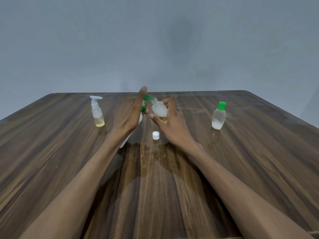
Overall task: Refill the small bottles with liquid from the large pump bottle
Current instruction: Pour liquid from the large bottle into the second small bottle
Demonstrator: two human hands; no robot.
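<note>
Left hand [128, 112] over the green pump head [146, 99] of the large pump bottle [136, 125], fingers straight and together, palm side pressed against the pump; thumb tip raised above it. Bottle body white, mostly hidden behind the hand and forearm, standing on the wooden surface [224, 169] near the middle.

Far left on the surface: small spray bottle [97, 112], upright, white nozzle on top, clear body with a little yellowish liquid at the bottom and a small red-and-white label. Well apart from the hands.

Green spout pointing right, its tip at the open threaded neck of a small clear bottle [159, 109]. Small bottle tilted, neck leaning left toward the spout, cloudy white inside, lifted off the surface.

Right hand [170, 121] wrapped round that small bottle, fingers curled behind it and thumb across the front low down. Cannot tell whether liquid is flowing.

White cap [155, 135] lying on the surface just below the small bottle, between the two wrists, touching neither.

Far right: another small bottle with a green cap [218, 116], upright, closed, white liquid filling only the bottom part. Well apart from the right hand.

Faint wet smears on the surface near the middle and beside the green-capped bottle. Grey wall [155, 40] behind the far edge.
</note>
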